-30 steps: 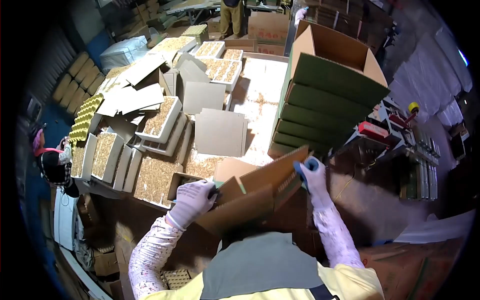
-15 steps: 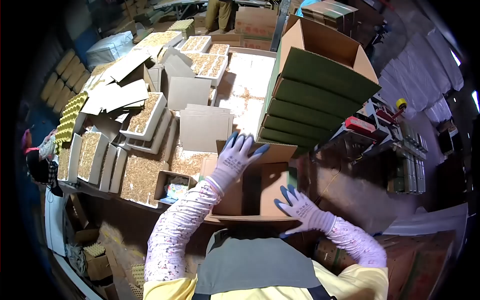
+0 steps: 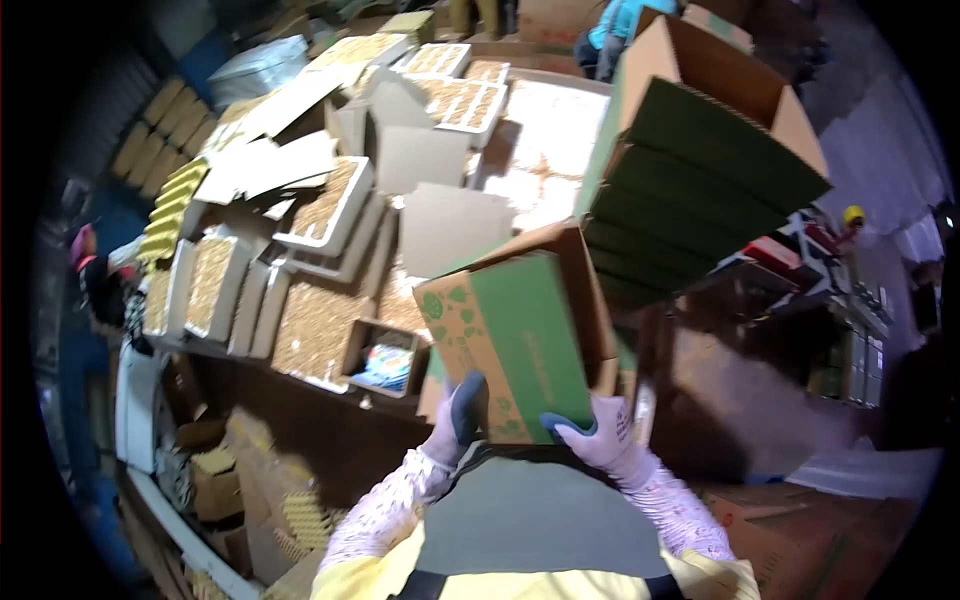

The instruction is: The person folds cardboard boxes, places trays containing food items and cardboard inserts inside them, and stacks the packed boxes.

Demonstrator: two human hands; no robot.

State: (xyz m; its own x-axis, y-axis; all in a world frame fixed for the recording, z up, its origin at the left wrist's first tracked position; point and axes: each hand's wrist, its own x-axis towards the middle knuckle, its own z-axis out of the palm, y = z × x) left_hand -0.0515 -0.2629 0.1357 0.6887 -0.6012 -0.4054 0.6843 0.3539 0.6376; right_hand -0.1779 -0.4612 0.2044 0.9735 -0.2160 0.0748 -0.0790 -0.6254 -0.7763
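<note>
Above the apron (image 3: 540,515), 1 green-and-brown box (image 3: 525,345) is being held tilted near the worktop (image 3: 545,150), its lower edge being grasped in the grip of left hand (image 3: 605,435) and right hand (image 3: 458,418).

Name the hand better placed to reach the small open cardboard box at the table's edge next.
Probably left: the left hand holds the green-printed carton on the side nearer the small open box, with the right hand farther away.

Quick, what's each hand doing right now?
Left hand: closed on the green-and-brown box.
Right hand: closed on the same box's lower edge.
</note>
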